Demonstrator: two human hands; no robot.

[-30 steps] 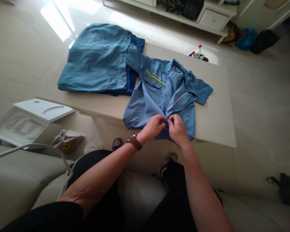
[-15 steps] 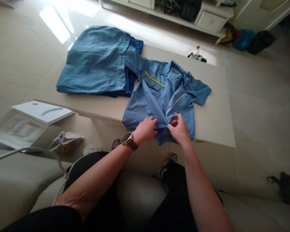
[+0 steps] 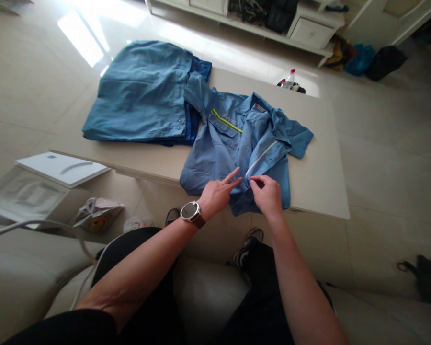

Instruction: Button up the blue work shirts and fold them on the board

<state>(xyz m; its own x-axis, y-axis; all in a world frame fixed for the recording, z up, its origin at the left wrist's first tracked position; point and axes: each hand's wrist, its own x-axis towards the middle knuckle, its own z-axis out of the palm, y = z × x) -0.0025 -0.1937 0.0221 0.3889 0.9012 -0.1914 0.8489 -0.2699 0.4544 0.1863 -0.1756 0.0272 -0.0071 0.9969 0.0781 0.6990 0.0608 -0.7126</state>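
A light-blue short-sleeved shirt (image 3: 219, 153) lies front up on the table, its collar pointing away from me and its hem hanging over the near edge. One chest pocket has a yellow-green stripe; a white line runs along the other front panel. My left hand (image 3: 217, 194), with a watch (image 3: 191, 211) on the wrist, rests over the lower front with fingers spread. Beside it, my right hand (image 3: 267, 191) pinches the shirt's front edge between thumb and fingers. To the left sits a stack of folded blue garments (image 3: 140, 91).
The pale table (image 3: 319, 177) carries the clothes. Bottles with red caps (image 3: 290, 79) stand beyond its far edge. A white box (image 3: 61, 167) and a plastic bag (image 3: 98, 213) are at lower left. A white cabinet (image 3: 311, 33) stands at the back.
My left hand has let go of the cloth and stretched its fingers forward over the shirt front. My right hand has dropped slightly, its fingers closer together. The shirt front lies flatter.
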